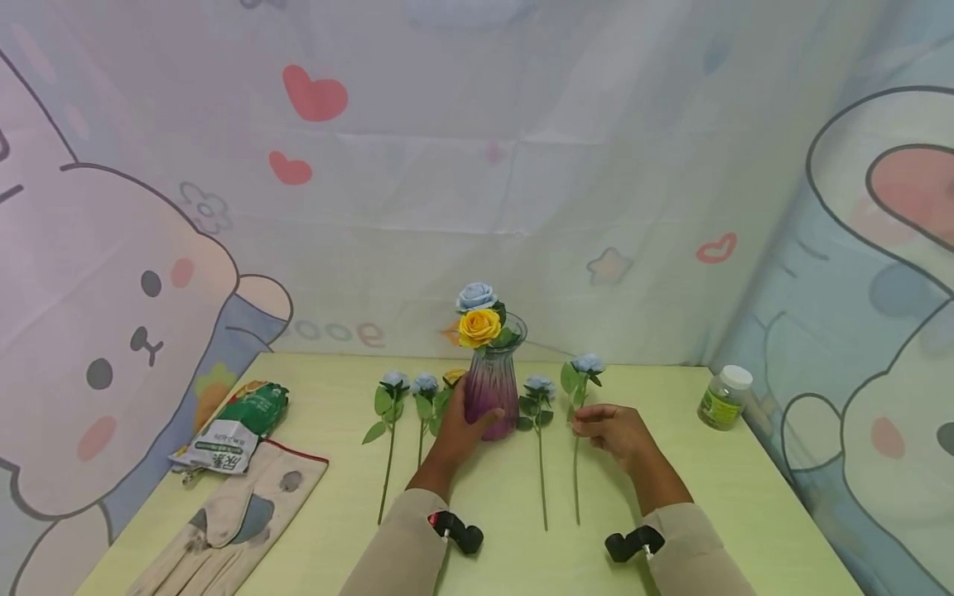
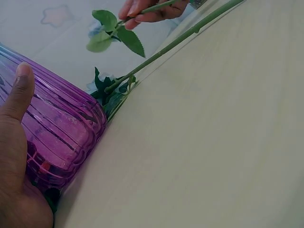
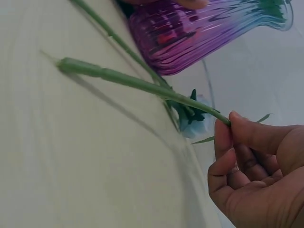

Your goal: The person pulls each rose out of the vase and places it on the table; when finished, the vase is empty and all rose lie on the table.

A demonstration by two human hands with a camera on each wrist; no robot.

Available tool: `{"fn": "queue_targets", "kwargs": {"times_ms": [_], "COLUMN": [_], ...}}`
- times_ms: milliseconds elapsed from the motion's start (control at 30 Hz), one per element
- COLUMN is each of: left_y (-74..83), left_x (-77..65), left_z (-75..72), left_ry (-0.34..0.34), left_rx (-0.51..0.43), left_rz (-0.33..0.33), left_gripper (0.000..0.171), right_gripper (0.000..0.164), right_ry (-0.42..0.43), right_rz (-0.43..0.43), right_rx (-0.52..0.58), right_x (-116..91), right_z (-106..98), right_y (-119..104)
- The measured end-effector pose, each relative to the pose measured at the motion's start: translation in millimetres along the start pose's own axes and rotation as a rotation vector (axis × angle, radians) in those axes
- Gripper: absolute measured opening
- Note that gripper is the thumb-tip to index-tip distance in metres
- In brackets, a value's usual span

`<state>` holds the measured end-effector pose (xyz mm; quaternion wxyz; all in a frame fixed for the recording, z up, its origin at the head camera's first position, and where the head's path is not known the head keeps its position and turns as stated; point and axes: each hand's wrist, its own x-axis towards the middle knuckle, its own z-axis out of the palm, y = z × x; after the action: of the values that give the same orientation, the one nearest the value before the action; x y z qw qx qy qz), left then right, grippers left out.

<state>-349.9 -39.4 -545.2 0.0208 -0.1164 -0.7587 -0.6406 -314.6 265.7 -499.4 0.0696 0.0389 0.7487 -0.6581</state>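
My left hand (image 1: 464, 430) grips the lower part of a ribbed glass vase (image 1: 495, 385), purple below and bluish toward its rim. A light blue rose (image 1: 477, 296) and a yellow rose (image 1: 479, 328) stand in the vase. To the right of it, my right hand (image 1: 615, 432) pinches the green stem (image 3: 137, 84) of another blue rose (image 1: 588, 364) between thumb and fingers. In the right wrist view the stem's lower end is raised off the table. Between vase and right hand lies one more blue rose (image 1: 540, 386), its stem pointing toward me.
Left of the vase lie two blue roses (image 1: 394, 379) and a yellow rose (image 1: 454, 377), partly hidden by my left hand. Farther left are a green-and-white packet (image 1: 234, 426) and a pale work glove (image 1: 242, 517). A lidded jar (image 1: 725, 399) stands at the table's right edge.
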Motion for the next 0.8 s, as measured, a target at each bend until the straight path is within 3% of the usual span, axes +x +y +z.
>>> {"fn": "queue_targets", "kwargs": {"times_ms": [267, 533, 800], "left_y": [-0.6, -3.9, -4.5], "left_x": [0.8, 1.7, 2.5], "left_z": [-0.2, -1.0, 0.2], "left_ry": [-0.009, -0.004, 0.002], "left_rx": [0.0, -0.011, 0.006], "left_rz": [0.003, -0.001, 0.002], "left_gripper": [0.109, 0.107, 0.106], "right_gripper": [0.022, 0.022, 0.029], "right_ry": [0.065, 0.078, 0.082], "right_rz": [-0.098, -0.153, -0.146], "right_rx": [-0.201, -0.312, -0.356], "right_x": [4, 3, 1], "right_z": [8, 12, 12], "right_y": [19, 29, 31]}}
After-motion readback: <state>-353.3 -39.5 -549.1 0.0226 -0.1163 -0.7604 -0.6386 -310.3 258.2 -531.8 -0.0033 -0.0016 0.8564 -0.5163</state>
